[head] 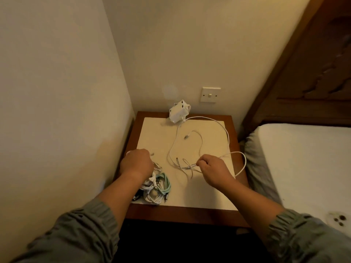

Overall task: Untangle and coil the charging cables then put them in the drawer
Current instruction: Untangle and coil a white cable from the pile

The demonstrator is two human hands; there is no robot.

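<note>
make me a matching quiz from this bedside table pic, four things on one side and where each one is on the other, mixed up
Things
1. charger block
2. green cable
3. loose white cable
4. wall switch

Places
a. pinched by the right hand
b. on the wall above the table
c. at the back of the table, next to the wall
d. in the coiled pile at the table's front left

Pairs: 1-c, 2-d, 3-a, 4-b

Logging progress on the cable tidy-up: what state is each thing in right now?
Loose white cable: uncoiled, sprawled over the nightstand, pinched by right hand.
Cable bundle: tangled heap, left hand grips its top.
Charger block: at the back edge, a cable attached.
Drawer: not in view.
</note>
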